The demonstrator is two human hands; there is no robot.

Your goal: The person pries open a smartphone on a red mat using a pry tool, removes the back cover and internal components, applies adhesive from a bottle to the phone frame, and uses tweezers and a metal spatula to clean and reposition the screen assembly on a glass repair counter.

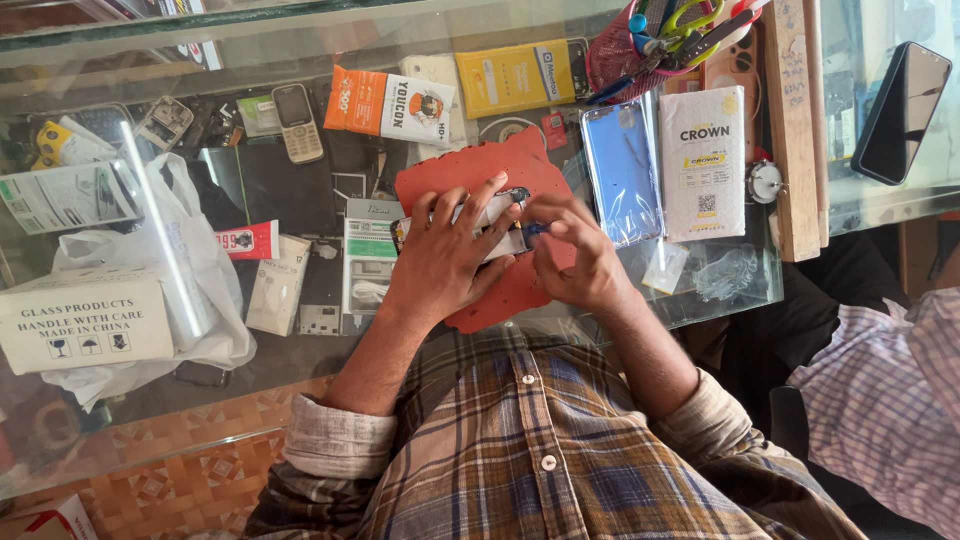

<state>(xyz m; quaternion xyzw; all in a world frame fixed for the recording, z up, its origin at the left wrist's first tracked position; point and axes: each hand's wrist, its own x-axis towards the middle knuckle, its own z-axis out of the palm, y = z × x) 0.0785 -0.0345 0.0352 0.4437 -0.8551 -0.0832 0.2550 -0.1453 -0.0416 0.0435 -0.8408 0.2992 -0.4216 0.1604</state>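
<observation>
A phone (497,212) lies on a red work mat (520,170) on the glass counter. My left hand (447,255) presses down across the phone and holds it flat. To its right, my right hand (580,250) has its fingers pinched at the phone's right end, around a small blue tool tip (536,229). Most of the phone is hidden under my hands.
A blue phone cover (622,170) and a white packet (704,160) lie right of the mat, beside a wooden block (792,130). A black phone (902,112) leans far right. Plastic bag and white box (85,320) at left. Another person's sleeve (880,400) at right.
</observation>
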